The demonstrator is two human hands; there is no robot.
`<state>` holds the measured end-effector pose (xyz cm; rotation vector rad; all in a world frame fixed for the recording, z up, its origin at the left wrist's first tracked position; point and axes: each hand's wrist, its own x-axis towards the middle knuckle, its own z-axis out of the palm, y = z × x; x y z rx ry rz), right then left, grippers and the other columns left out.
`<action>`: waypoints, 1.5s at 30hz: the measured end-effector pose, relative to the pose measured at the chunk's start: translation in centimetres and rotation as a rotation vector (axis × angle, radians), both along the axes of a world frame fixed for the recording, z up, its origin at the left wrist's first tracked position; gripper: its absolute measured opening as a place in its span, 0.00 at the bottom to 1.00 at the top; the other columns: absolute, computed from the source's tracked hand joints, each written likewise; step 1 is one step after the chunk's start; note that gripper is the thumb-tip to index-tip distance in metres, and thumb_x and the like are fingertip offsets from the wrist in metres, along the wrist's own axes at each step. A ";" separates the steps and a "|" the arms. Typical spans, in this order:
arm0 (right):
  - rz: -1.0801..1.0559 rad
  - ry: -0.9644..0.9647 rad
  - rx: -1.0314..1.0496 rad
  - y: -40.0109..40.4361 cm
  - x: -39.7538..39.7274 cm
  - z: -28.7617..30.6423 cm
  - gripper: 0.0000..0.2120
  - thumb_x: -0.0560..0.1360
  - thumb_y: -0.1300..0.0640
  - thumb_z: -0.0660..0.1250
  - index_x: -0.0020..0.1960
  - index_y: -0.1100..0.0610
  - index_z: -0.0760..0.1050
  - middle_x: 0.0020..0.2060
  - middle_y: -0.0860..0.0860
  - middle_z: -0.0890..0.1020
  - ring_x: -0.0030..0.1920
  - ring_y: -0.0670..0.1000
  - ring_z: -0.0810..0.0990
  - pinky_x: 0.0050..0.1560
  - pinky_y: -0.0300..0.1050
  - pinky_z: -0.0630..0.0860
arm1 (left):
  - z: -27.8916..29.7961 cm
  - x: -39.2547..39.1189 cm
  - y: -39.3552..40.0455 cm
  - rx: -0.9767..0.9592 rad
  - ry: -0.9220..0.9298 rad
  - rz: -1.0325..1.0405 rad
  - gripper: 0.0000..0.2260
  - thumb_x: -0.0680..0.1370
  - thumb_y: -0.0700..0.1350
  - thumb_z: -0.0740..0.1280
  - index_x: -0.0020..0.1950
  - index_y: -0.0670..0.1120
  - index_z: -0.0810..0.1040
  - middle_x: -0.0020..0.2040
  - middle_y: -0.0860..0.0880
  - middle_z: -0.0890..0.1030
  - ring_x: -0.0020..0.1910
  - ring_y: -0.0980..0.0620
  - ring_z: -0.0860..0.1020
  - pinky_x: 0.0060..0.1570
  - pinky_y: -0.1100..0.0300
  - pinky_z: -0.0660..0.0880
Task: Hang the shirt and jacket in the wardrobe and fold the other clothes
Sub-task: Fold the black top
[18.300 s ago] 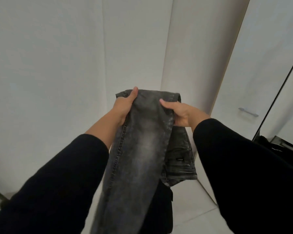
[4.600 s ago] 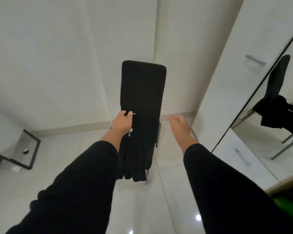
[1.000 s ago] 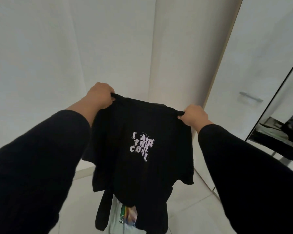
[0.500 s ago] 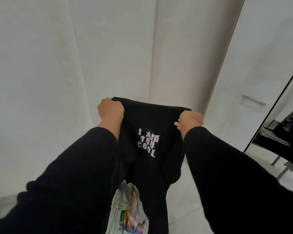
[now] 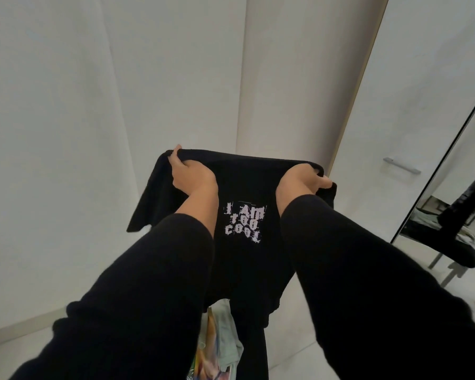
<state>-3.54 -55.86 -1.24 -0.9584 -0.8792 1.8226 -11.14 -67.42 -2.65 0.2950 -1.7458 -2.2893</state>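
Now both hands are holding a black T-shirt [image 5: 244,187] up in front of the white wall: left hand [image 5: 194,175] fingers are clamped on its top edge, right hand [image 5: 299,179] fingers are curling round the other end. Its printed front is hanging between the sleeves, above a pale printed garment [image 5: 220,344].
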 end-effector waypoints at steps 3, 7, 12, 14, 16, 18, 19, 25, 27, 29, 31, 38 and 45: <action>-0.117 -0.110 0.053 1.3 0.1 1.0 0.18 0.82 0.57 0.51 0.72 0.57 0.60 0.65 0.56 0.69 0.62 0.55 0.71 0.57 0.42 0.67 | 0.8 -0.5 -0.4 -0.070 0.122 -0.080 0.16 0.82 0.40 0.51 0.65 0.47 0.73 0.60 0.48 0.76 0.60 0.50 0.74 0.59 0.62 0.67; 0.095 0.020 0.068 2.7 0.7 1.5 0.12 0.78 0.54 0.55 0.53 0.56 0.76 0.49 0.53 0.78 0.51 0.53 0.76 0.54 0.48 0.75 | 2.2 -2.5 -1.3 -0.108 0.185 -0.315 0.11 0.80 0.44 0.52 0.44 0.51 0.72 0.41 0.53 0.73 0.41 0.55 0.71 0.51 0.56 0.67; 0.373 0.126 0.018 3.4 0.8 2.4 0.14 0.81 0.54 0.53 0.48 0.58 0.75 0.49 0.56 0.81 0.52 0.56 0.80 0.58 0.51 0.76 | 3.3 -3.6 -2.6 0.135 0.067 -0.721 0.17 0.80 0.53 0.56 0.60 0.44 0.77 0.51 0.47 0.82 0.52 0.47 0.80 0.55 0.52 0.77; 0.518 0.070 0.066 3.5 0.6 2.5 0.17 0.82 0.53 0.50 0.53 0.58 0.75 0.56 0.58 0.81 0.57 0.58 0.79 0.63 0.55 0.74 | 3.6 -3.9 -3.1 0.128 0.061 -0.832 0.21 0.81 0.55 0.53 0.64 0.44 0.75 0.57 0.44 0.81 0.55 0.44 0.80 0.56 0.48 0.77; 0.624 -0.007 0.118 3.6 0.6 2.7 0.18 0.82 0.51 0.48 0.55 0.58 0.75 0.57 0.58 0.81 0.57 0.58 0.79 0.60 0.56 0.75 | 3.8 -4.0 -3.7 0.109 0.055 -0.894 0.21 0.82 0.55 0.51 0.62 0.45 0.76 0.55 0.44 0.81 0.54 0.44 0.80 0.52 0.49 0.78; 0.685 -0.062 0.164 3.4 0.5 2.8 0.19 0.83 0.50 0.48 0.54 0.57 0.75 0.54 0.57 0.82 0.53 0.57 0.81 0.51 0.53 0.78 | 3.8 -4.2 -4.3 0.088 0.024 -0.945 0.21 0.82 0.56 0.51 0.60 0.45 0.77 0.52 0.45 0.82 0.50 0.45 0.81 0.47 0.52 0.79; 0.715 -0.092 0.180 3.4 0.5 2.9 0.19 0.83 0.49 0.48 0.53 0.57 0.75 0.51 0.56 0.82 0.50 0.56 0.81 0.48 0.51 0.79 | 3.8 -4.3 -4.6 0.070 0.005 -0.970 0.21 0.81 0.56 0.52 0.60 0.45 0.77 0.51 0.45 0.82 0.49 0.45 0.82 0.46 0.53 0.78; 1.014 -0.250 0.289 3.3 0.6 2.5 0.28 0.77 0.37 0.54 0.50 0.60 0.79 0.46 0.56 0.84 0.45 0.56 0.84 0.47 0.47 0.80 | 3.2 -5.1 -6.4 -0.069 -0.046 -1.147 0.23 0.80 0.59 0.51 0.60 0.45 0.77 0.49 0.45 0.84 0.46 0.47 0.83 0.46 0.55 0.77; 1.046 -0.311 0.346 3.0 0.4 2.1 0.30 0.74 0.32 0.55 0.49 0.57 0.79 0.46 0.55 0.84 0.46 0.55 0.83 0.47 0.48 0.79 | 3.0 -5.3 -7.0 -0.106 -0.032 -1.180 0.22 0.81 0.60 0.52 0.59 0.47 0.77 0.52 0.47 0.84 0.48 0.50 0.84 0.47 0.56 0.78; 1.116 -0.343 0.388 2.6 0.2 1.6 0.33 0.62 0.28 0.63 0.51 0.56 0.78 0.45 0.54 0.85 0.47 0.54 0.84 0.45 0.48 0.80 | 2.5 -5.4 -7.4 -0.105 -0.017 -1.172 0.19 0.81 0.57 0.55 0.56 0.46 0.78 0.49 0.48 0.85 0.47 0.52 0.84 0.46 0.58 0.79; 1.231 -0.322 0.374 2.6 0.1 1.3 0.35 0.52 0.35 0.75 0.50 0.58 0.80 0.44 0.55 0.86 0.44 0.54 0.86 0.40 0.46 0.82 | 1.8 -5.7 -7.8 -0.082 0.004 -1.166 0.14 0.80 0.52 0.58 0.55 0.44 0.77 0.46 0.49 0.85 0.47 0.53 0.83 0.45 0.61 0.80; 1.180 -0.345 0.374 1.1 -1.1 0.3 0.09 0.78 0.54 0.61 0.48 0.58 0.77 0.36 0.52 0.84 0.41 0.51 0.82 0.46 0.45 0.80 | 0.3 -7.9 -8.7 -0.005 -0.051 -1.171 0.12 0.82 0.48 0.57 0.57 0.44 0.77 0.47 0.48 0.85 0.46 0.53 0.83 0.47 0.59 0.79; 0.988 -0.194 0.255 0.9 -2.9 -1.1 0.12 0.81 0.52 0.57 0.48 0.58 0.76 0.44 0.56 0.81 0.46 0.55 0.79 0.46 0.49 0.75 | -1.0 -10.0 -7.2 0.002 -0.129 -1.131 0.14 0.82 0.49 0.57 0.55 0.43 0.78 0.45 0.46 0.84 0.47 0.50 0.82 0.45 0.56 0.77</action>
